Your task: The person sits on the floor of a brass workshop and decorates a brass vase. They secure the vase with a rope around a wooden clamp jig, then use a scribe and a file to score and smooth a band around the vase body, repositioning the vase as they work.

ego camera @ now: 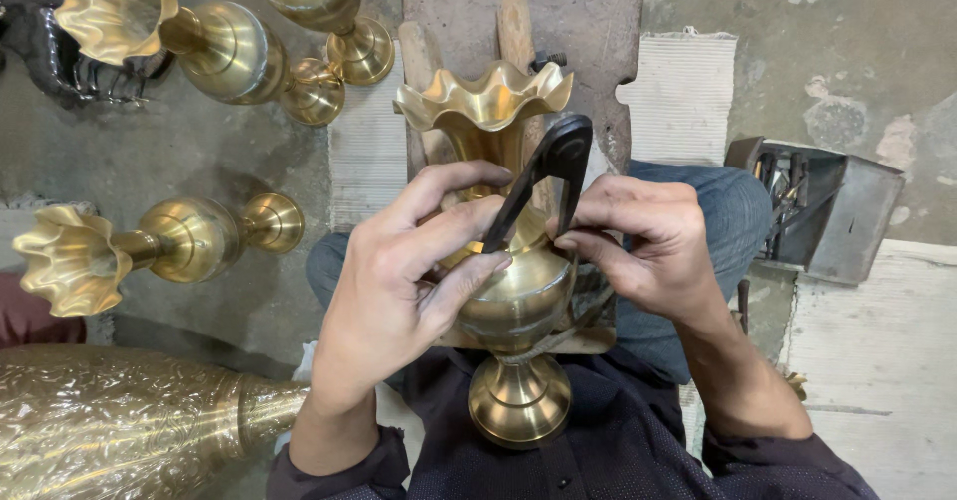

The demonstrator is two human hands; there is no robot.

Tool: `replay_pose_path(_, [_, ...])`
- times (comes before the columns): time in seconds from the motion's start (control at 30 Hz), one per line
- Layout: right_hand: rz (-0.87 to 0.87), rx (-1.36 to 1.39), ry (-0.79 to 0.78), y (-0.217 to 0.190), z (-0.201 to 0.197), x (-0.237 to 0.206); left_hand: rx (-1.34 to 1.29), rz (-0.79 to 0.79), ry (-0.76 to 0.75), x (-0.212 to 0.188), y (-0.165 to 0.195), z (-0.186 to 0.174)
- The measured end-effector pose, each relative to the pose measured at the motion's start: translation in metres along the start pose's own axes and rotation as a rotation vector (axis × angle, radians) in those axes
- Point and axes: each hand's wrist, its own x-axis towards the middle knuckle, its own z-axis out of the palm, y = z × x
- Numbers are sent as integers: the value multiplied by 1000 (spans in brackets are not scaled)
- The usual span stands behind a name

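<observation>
- Brass vase lies across my lap, foot toward me, braced for marking.
- Left hand wraps its belly, steadying.
- Right hand pinches black calipers against the neck.

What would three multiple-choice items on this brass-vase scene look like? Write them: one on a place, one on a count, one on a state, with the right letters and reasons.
1. Where does the metal toolbox sit?
A. at the right, beside the knee
B. at the top left
C. on the lap

2. How many brass vases lie on the floor at the left with fluted rims in view?
A. none
B. two
C. five

3. How do the black calipers stand?
A. lying on the floor
B. shut in the toolbox
C. held by both hands against the brass vase

Answers: 1 A, it lies right of the jeans-clad knee. 2 B, one above, one below. 3 C, the left hand and right hand pinch their legs at the vase's belly.
</observation>
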Motion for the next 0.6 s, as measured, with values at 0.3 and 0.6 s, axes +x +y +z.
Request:
replay_pose_path(0.3, [32,91,-48,9,-7,-2,-49,-10,22,-6,-10,2])
replay_pose_path(0.6, [298,620,-293,90,10,52,-950,-39,559,-32,-52,48])
